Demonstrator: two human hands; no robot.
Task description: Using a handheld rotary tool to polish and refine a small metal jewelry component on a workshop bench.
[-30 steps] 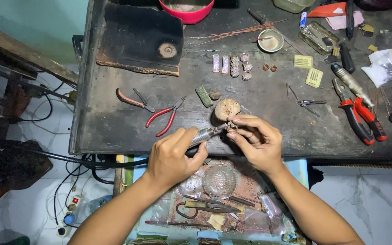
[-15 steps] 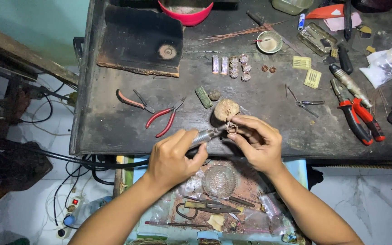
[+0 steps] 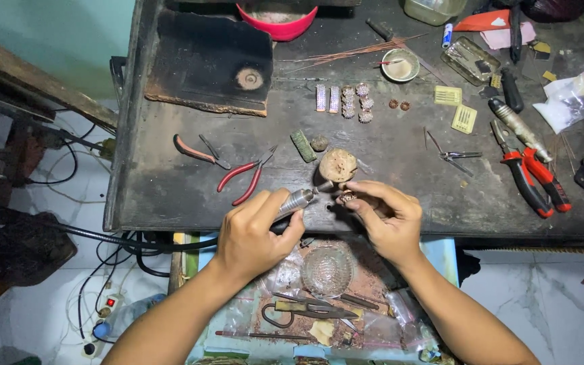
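At the near edge of the dark, worn wooden bench (image 3: 170, 196), the left hand (image 3: 255, 233) is clamped around a silver rotary handpiece (image 3: 295, 201); the right hand (image 3: 390, 220) pinches a small metal ornament (image 3: 346, 197) against its tip.

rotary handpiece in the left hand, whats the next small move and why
Probably ease the rotary handpiece tip onto the small metal piece. The left hand aims it there, the right hand pinches the piece by the wooden peg, and contact isn't clear.
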